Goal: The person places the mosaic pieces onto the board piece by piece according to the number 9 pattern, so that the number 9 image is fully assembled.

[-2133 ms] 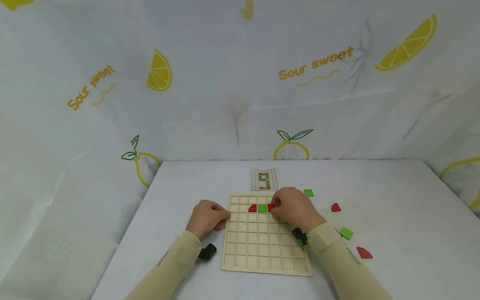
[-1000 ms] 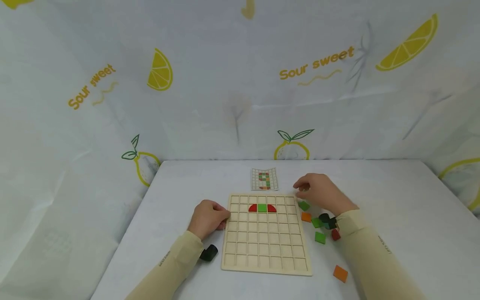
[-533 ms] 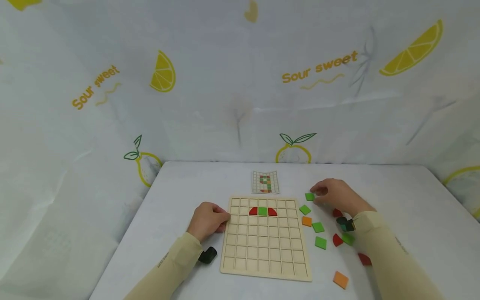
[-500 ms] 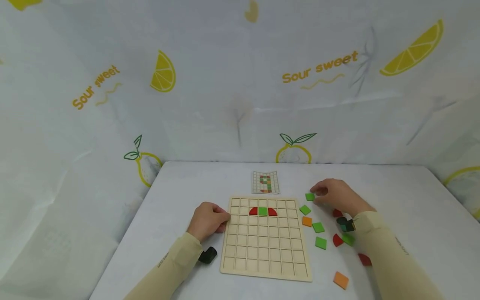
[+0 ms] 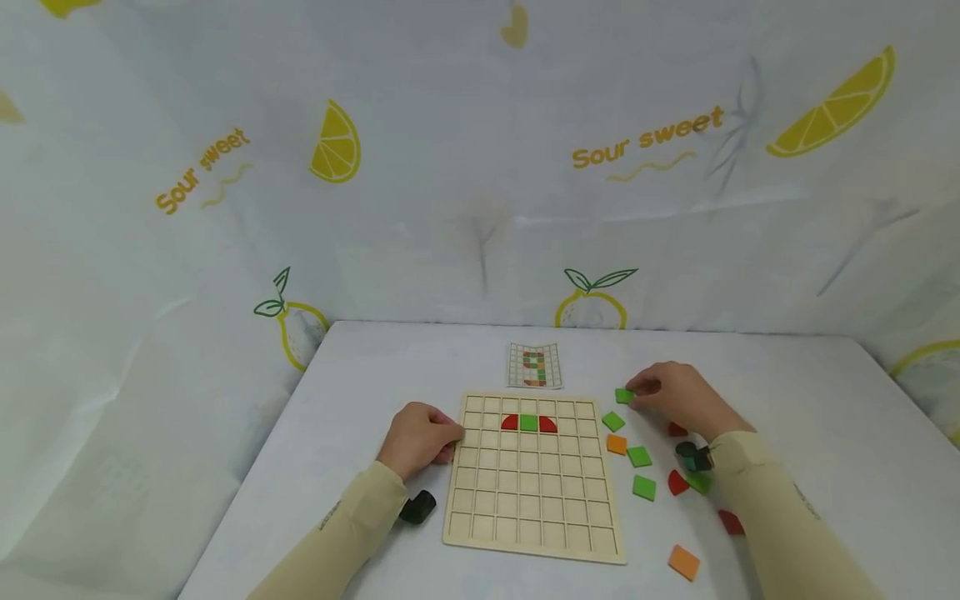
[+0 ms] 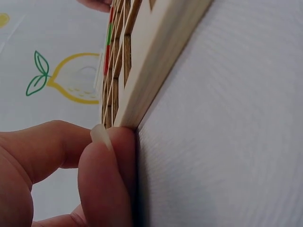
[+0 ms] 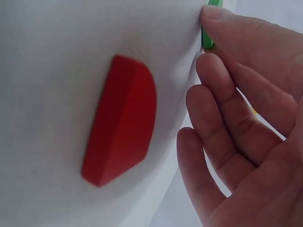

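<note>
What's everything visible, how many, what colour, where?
Backdrop: 1, printed white, rear
Table: 1, white, foreground
Grid board: 1, beige, on table
Placed quarters: 2, red, on board
Placed square: 1, green, between them
Loose green pieces: 5, green, board's right
Loose orange pieces: 2, orange, board's right
Loose red pieces: 3, red, board's right
Pattern card: 1, multicoloured, beyond board
Cameras: 2, black, beside sleeves
Sleeves: 2, beige, foreground
Left hand: 1, board's left edge
Right hand: 1, at farthest green piece

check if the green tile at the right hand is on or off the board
Off: the tile is right of the board, at the right hand's fingertips.
</note>
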Demonstrator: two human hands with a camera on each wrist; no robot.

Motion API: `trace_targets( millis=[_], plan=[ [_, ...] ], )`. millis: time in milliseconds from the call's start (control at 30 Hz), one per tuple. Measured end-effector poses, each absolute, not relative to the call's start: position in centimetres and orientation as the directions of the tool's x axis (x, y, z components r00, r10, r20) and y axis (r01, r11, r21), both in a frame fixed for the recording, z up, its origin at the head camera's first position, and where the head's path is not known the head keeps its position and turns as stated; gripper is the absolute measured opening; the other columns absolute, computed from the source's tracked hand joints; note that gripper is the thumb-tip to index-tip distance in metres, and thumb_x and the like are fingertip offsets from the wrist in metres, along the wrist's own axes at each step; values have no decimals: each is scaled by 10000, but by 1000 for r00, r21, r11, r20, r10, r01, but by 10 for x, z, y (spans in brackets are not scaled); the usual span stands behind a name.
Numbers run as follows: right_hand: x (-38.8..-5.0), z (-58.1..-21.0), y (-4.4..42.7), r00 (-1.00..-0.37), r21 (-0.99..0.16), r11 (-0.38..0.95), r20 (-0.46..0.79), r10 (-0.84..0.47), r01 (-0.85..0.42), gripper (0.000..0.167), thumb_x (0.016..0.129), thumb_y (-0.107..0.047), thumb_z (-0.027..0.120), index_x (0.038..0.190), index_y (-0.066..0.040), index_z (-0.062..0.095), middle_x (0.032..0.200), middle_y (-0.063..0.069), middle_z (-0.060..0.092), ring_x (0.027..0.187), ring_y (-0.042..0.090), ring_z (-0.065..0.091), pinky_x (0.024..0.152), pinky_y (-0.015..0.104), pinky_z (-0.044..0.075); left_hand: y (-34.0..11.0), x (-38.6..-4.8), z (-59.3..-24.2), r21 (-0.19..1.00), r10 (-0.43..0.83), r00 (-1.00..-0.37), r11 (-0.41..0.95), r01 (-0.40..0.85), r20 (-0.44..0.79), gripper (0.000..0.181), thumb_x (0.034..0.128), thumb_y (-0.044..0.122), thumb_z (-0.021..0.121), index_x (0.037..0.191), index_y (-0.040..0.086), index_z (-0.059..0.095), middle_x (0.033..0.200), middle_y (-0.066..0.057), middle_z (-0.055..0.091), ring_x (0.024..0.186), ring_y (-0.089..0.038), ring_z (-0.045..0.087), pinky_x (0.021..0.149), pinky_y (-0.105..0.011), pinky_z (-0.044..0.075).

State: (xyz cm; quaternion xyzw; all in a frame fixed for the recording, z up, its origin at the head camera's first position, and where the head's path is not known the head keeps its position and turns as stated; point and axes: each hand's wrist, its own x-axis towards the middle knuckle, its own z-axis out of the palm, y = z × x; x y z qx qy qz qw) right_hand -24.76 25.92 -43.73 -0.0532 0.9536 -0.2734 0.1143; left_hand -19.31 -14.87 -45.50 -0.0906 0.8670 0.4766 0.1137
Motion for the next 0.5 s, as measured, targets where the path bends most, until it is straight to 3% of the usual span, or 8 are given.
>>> trace_targets(
  millis=[267, 500],
  plan=[
    [-242, -439, 262, -971, -515, 857, -199, -129, -8, 323, 956, -228, 814, 1230, -60, 787, 1148, 126, 749, 978, 255, 626, 822, 369, 581, -147, -193, -456, 804, -42, -958, 535, -260, -283, 127, 905, 201, 791, 891, 76, 770, 701, -29, 715, 609, -121, 677, 600, -249, 562],
    [-236, -433, 248, -967, -535, 844, -197, -160, -31, 314, 947, -207, 818, 1207, -34, 785, 1113, 121, 749, 922, 234, 635, 750, 367, 583, -149, -194, -453, 804, -50, -960, 536, -259, -276, 119, 902, 195, 783, 890, 78, 768, 702, -28, 710, 604, -120, 675, 601, -249, 562]
  ],
)
